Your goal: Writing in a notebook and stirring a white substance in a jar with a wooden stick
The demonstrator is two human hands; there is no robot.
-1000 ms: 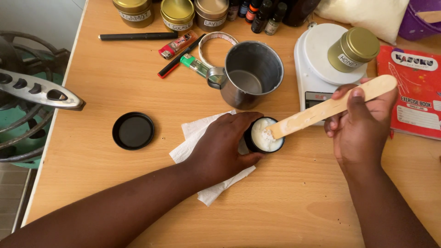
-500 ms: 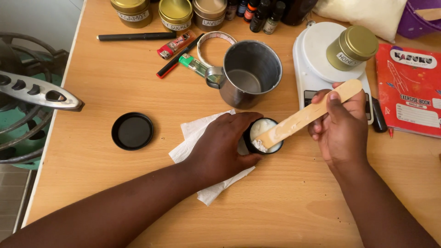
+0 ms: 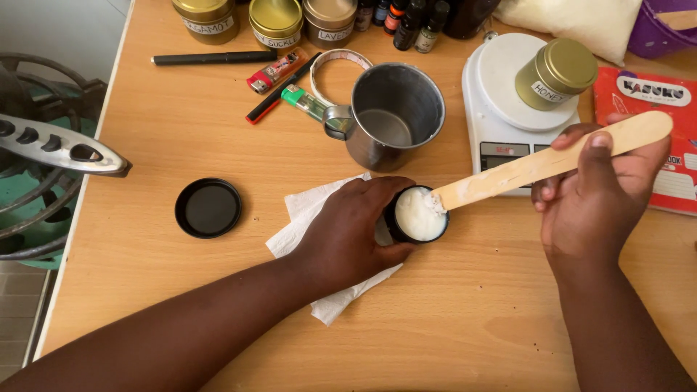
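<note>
**Stick at the jar's rim**

Our left hand [image 3: 348, 232] wraps its fingers round the small black jar [image 3: 417, 215] of white cream, steadying it on a tissue [image 3: 305, 218]. Our right hand [image 3: 595, 196] grips a flat wooden stick [image 3: 537, 163], its tip touching the jar's rim. The lid [image 3: 208, 207] lies left of the jar, the mug [image 3: 392, 116] just behind it on the worktop [image 3: 472, 312].

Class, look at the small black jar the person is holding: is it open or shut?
Open. The jar shows white cream to its rim, and a black lid lies apart on the table, left of the left hand.
</note>
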